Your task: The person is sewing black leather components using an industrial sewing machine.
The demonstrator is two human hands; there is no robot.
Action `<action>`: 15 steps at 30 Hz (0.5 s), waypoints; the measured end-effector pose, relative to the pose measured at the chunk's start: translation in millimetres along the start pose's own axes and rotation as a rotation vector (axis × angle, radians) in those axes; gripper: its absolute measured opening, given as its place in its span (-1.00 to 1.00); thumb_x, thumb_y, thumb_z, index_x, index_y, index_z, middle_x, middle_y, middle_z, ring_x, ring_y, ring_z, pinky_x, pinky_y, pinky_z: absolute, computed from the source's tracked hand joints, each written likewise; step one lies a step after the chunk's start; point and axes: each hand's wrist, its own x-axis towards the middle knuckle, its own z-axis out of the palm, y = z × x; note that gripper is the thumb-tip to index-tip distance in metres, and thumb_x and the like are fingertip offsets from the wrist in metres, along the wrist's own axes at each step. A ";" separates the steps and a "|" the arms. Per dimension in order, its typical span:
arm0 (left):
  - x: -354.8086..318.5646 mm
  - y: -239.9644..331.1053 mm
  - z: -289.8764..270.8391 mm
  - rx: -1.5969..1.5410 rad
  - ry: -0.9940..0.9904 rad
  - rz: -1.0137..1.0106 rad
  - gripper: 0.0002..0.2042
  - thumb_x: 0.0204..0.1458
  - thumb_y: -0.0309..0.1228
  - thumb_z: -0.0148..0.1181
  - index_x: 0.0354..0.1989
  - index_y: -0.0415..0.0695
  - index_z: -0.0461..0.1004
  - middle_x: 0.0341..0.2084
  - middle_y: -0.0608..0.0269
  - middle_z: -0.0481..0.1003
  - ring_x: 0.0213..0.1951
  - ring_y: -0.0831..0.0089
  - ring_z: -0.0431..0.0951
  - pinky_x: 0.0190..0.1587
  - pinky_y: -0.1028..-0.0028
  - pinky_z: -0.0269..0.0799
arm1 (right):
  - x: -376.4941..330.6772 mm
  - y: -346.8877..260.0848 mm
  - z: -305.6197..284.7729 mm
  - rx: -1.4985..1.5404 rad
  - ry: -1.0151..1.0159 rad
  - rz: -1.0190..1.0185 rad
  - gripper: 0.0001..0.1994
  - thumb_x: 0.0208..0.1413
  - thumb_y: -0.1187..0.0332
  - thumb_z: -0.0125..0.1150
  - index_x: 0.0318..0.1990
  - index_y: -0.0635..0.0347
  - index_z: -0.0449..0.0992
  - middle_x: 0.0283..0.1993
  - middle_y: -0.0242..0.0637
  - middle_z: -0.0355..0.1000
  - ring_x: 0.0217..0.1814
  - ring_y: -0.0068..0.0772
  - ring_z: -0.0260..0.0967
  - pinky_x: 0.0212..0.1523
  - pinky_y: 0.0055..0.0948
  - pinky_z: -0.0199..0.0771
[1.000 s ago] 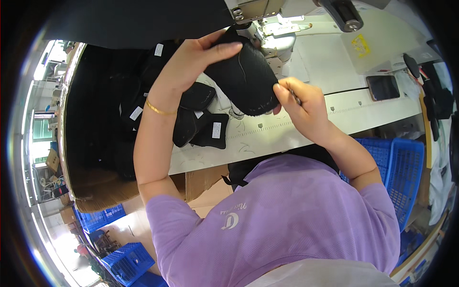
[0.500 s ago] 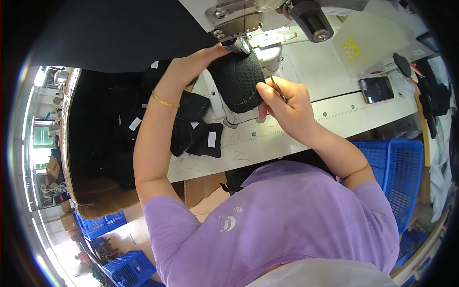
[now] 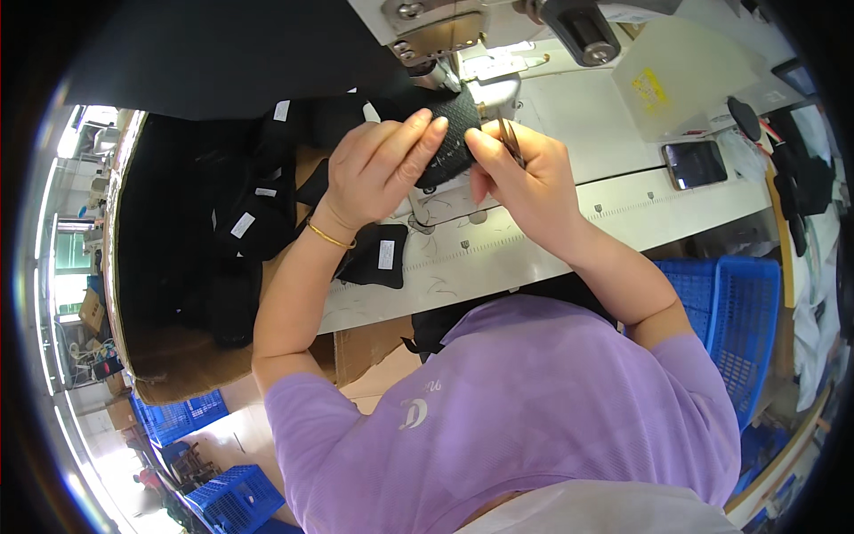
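Note:
A black, mesh-textured fabric piece (image 3: 460,120) lies under the head of a sewing machine (image 3: 440,37), its far end close to the presser foot. My left hand (image 3: 381,169) is closed on its left side, fingertips pressed against the fabric. On the other side, my right hand (image 3: 531,182) pinches its right edge between thumb and fingers. Thread snips (image 3: 510,142) with slim pointed blades also sit in my right hand, points upward. Part of the fabric is hidden behind my left fingers.
Black pieces with white labels fill a cardboard box (image 3: 191,378) at left; one labelled piece (image 3: 374,258) lies on the white table (image 3: 534,231). A phone (image 3: 695,165) rests at right. Blue crates (image 3: 743,329) stand beside me, with another crate (image 3: 236,498) on the floor.
My left hand has moved from beside the presser foot down toward me, onto the fabric's left side. The fabric's near end has drawn back and looks folded or tilted. My right hand keeps its pinch.

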 end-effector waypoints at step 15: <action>7.0 -1.0 8.2 0.177 0.011 -0.106 -0.57 -0.18 -0.47 0.22 -0.02 -0.08 0.58 -0.12 0.35 0.51 -0.25 0.40 0.45 -0.22 0.45 0.42 | 12.2 2.2 9.1 0.100 0.066 -0.007 -0.70 0.24 0.27 0.07 -0.50 0.22 0.50 -0.65 -0.45 0.43 -0.65 -0.79 0.12 -0.63 -0.61 0.10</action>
